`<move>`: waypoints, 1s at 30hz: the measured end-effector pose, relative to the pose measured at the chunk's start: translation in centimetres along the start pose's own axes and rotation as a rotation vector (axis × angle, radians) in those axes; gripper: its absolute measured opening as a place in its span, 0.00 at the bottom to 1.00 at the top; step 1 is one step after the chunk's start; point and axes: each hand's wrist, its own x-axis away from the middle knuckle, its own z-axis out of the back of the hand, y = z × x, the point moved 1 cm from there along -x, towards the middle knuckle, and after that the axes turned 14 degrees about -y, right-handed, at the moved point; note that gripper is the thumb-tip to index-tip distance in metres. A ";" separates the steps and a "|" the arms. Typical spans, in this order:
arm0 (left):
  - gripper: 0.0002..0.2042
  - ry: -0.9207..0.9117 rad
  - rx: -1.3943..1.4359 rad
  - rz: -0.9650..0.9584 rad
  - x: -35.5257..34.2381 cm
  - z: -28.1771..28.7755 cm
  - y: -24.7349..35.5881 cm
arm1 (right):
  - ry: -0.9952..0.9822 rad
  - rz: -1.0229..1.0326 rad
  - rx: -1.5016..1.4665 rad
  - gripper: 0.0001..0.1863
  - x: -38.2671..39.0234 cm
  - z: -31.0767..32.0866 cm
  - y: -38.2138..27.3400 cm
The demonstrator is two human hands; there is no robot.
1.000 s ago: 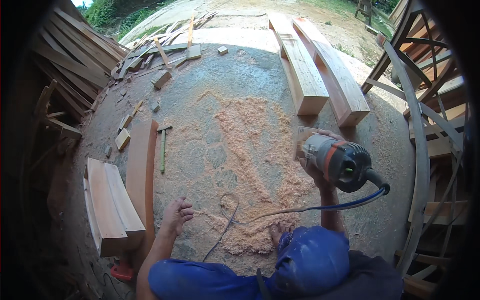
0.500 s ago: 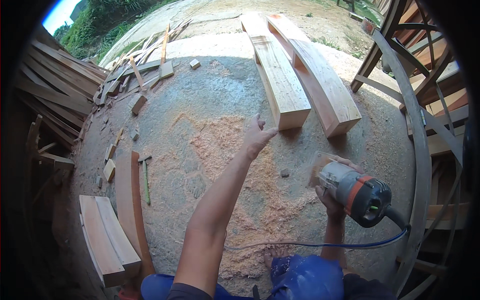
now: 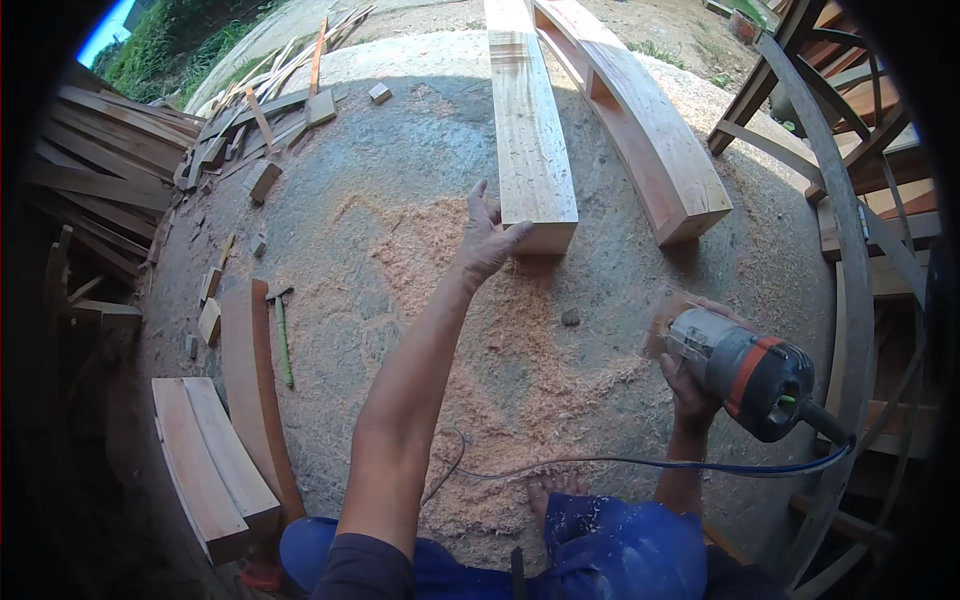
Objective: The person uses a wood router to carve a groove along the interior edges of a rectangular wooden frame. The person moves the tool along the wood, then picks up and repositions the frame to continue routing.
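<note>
My left hand (image 3: 482, 245) is at the near left corner of a long pale wooden beam (image 3: 535, 150), its thumb over the end and its fingers along the left side. That beam lies on the ground ahead of me, pointing away. In my right hand (image 3: 690, 385) is a corded router (image 3: 740, 365) with a grey and black body, an orange band and a square base plate. I hold it tilted above the ground, clear of the wood. A second, curved wooden beam (image 3: 650, 130) lies to the right of the first, with a gap between them.
Wood shavings (image 3: 420, 240) cover the concrete. A hammer (image 3: 283, 335) with a green handle and curved timbers (image 3: 215, 465) lie at left, with offcuts beyond. The router's cord (image 3: 620, 460) crosses before my feet. A timber rack (image 3: 880, 220) stands at right.
My left hand has come onto the near beam's end, and that beam has swung left, widening the gap to the other. The router has shifted slightly right in my right hand.
</note>
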 end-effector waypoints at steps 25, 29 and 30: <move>0.25 0.234 0.435 0.235 19.8 0.8 -2.3 | -0.148 0.085 -0.122 0.47 1.3 -4.9 -4.9; 0.27 0.264 0.684 0.268 20.7 1.4 -0.3 | -0.085 0.172 -0.195 0.51 1.4 -5.5 -4.1; 0.28 0.276 0.722 0.266 20.9 1.7 -0.3 | -0.104 0.179 -0.182 0.51 1.2 -5.6 -4.6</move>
